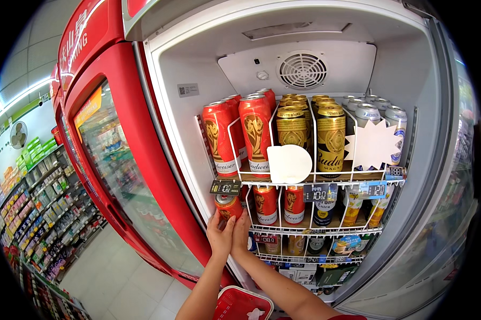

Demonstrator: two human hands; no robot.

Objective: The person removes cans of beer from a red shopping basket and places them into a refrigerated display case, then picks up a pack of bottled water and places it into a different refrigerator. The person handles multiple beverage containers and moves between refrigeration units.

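Observation:
Both my hands are on a red Budweiser can (227, 207) at the left end of the fridge's second shelf, just below a black price tag (225, 187). My left hand (221, 235) grips the can from the left and front. From the right, my right hand (240, 232) presses against it, its fingers partly hidden behind the can. Tall red Budweiser cans (255, 134) stand on the wire shelf above, beside gold-and-black cans (331, 140) and silver cans (367, 114). More red cans (265, 205) stand to the right of my hands.
White wire dividers and a shelf rim (316, 230) front the cans. A red plastic basket (244, 301) sits below my forearms. The red door (144, 132) of a neighbouring fridge is at left, an open glass door (428, 248) at right. Stocked store shelves (44, 204) stand farther left.

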